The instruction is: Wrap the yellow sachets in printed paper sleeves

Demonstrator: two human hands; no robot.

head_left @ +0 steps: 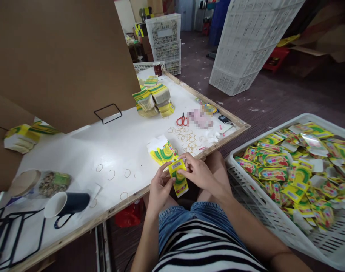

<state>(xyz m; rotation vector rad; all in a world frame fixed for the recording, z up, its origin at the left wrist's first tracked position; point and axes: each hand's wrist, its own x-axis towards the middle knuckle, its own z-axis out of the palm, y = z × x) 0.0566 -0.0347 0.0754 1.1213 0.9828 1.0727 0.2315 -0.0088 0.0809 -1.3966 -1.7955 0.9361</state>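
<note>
A small yellow printed carton is held just past the near edge of a white table, above the wearer's lap. It is tilted, with a barcode panel at its upper end. Taking the carton as the middle of a clock face, twelve pointing away from the wearer, the left hand is at nine, thumb and fingertips pinching the carton's left edge. The right hand is at two, its thumb pressed on the printed face below the barcode and its forefinger bent near the top corner; the other fingertips are hidden.

The carton looks like thin card: probably very light, springy along its length, slightly slick on the print, and easily creased by a hard squeeze. The long side edges seem the best hold, with a light thumb near the barcode end.

At eleven, close by on the table, lies a group of similar flat cartons. Loose rubber bands scatter towards one, with red-handled scissors beyond, at twelve. Well apart at three, a white crate holds many colourful packets.
</note>
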